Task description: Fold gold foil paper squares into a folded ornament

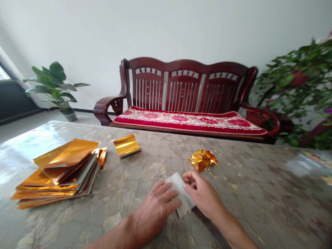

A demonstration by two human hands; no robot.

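Observation:
A small folded sheet of paper point(182, 193), pale grey-white side up, lies on the table in front of me. A crease runs along its length. My left hand point(158, 207) rests on its left part with fingers stretched out flat. At the upper right edge, my right hand point(201, 192) pinches the paper between thumb and curled fingers. Just beyond it sits a crumpled piece of gold foil paper point(203, 159). Farther left is a single gold foil sheet point(126, 145) with curled edges. A loose stack of gold foil paper point(49, 183) stands at the left.
The table point(124, 186) has a patterned, glossy cover. A clear plastic bag point(304, 164) lies at its right edge. Behind stands a dark wooden bench point(184, 86) with a red floral seat cover point(178, 119). Potted plants flank it: one left point(58, 81), a larger leafy one right point(306, 83).

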